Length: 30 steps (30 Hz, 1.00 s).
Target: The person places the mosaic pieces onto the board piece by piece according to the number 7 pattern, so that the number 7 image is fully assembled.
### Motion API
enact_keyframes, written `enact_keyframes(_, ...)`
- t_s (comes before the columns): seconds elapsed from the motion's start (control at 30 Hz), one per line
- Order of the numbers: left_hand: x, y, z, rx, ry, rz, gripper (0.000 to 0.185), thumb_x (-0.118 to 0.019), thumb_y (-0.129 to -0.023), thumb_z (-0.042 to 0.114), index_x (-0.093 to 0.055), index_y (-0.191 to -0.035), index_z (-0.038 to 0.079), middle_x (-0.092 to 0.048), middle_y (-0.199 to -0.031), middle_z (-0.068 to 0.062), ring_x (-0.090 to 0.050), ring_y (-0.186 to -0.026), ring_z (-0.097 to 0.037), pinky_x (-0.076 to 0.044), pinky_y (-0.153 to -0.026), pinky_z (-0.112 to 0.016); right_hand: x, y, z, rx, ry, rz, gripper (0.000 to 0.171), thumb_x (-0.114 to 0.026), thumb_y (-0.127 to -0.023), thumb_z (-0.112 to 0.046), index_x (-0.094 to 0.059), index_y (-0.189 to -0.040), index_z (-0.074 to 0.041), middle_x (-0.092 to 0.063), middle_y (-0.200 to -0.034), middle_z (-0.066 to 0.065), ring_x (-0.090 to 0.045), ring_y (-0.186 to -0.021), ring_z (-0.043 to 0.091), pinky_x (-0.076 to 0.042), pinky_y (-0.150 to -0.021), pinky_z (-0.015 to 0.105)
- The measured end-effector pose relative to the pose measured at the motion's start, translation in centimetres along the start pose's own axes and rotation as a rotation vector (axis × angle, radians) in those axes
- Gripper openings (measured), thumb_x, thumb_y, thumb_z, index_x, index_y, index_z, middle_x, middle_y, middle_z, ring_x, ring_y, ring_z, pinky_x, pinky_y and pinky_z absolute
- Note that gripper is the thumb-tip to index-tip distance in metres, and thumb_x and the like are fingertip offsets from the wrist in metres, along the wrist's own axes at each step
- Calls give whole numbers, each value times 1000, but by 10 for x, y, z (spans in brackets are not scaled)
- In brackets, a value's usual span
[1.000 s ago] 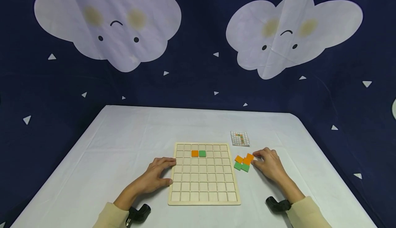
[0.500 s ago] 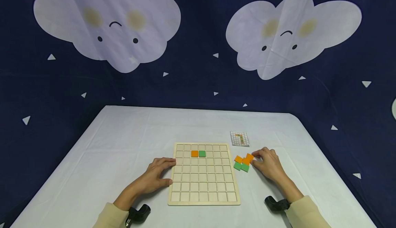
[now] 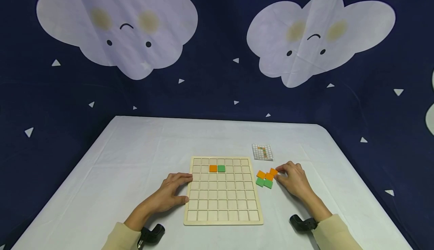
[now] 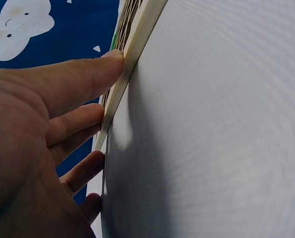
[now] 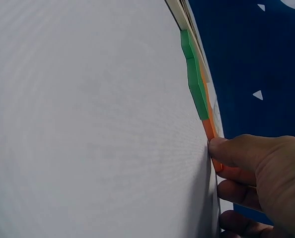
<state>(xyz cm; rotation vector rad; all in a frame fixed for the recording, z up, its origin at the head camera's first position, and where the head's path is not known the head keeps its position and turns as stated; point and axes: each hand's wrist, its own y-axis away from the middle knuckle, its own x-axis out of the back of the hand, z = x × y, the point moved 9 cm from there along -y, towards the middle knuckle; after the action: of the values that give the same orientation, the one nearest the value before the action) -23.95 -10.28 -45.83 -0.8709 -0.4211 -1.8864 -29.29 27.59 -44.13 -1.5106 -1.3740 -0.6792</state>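
A wooden grid board lies flat on the white table. An orange tile and a green tile sit side by side in its second row. My left hand rests against the board's left edge, thumb pressed to the rim. To the right of the board lies a small cluster of loose orange tiles and green tiles. My right hand pinches the rightmost orange tile, which lies on the table with the thumb at its edge.
A small printed pattern card lies just behind the loose tiles. The white tablecloth stretches wide around the board. A dark blue backdrop with cloud faces hangs behind the table.
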Motion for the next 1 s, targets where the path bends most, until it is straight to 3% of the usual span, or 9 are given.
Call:
enact_keyframes(0.5, -1, -1, -2, -4, -12, 7, 57, -72, -79, 19, -52, -132, 7, -46, -141, -7, -34, -129, -30, -24, -103, -57, 4, 0, -5, -42, -16, -10, 26, -71, -76, -15, -71, -99, -3, -63, -94, 10, -47, -84, 23, -32, -72, 34)
enact_keyframes(1.0, -3, -1, -3, -2, -16, 1, 57, -72, -80, 20, -52, -132, 7, -45, -141, -6, -34, -128, -29, -24, -103, -57, 8, 1, -43, 51, -68, 9, 25, -74, -75, -17, -72, -98, -7, -64, -93, 4, -47, -84, 20, -35, -75, 33)
